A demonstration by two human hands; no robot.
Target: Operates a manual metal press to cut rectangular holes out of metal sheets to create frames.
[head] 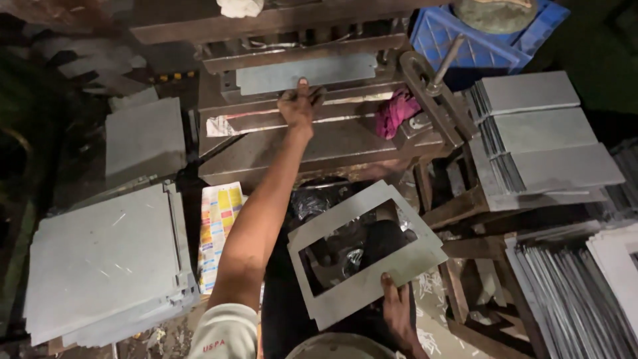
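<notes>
My left hand (pixel 299 103) reaches forward, arm stretched out, and its fingers touch the lower edge of a flat grey rectangular metal piece (pixel 306 72) lying in the heavy steel press (pixel 319 143). My right hand (pixel 397 307) grips the near edge of a grey sheet-metal frame (pixel 362 282) with a large rectangular hole cut out of its middle. That frame is held tilted above my lap, below the press.
A thick stack of grey sheets (pixel 100 266) lies at left, with a smaller stack (pixel 143 136) behind it. More stacked sheets (pixel 538 139) stand at right, beside a lever arm (pixel 432 86), a pink rag (pixel 395 110) and a blue crate (pixel 478 40). Colourful printed paper (pixel 219 226) lies near my left arm.
</notes>
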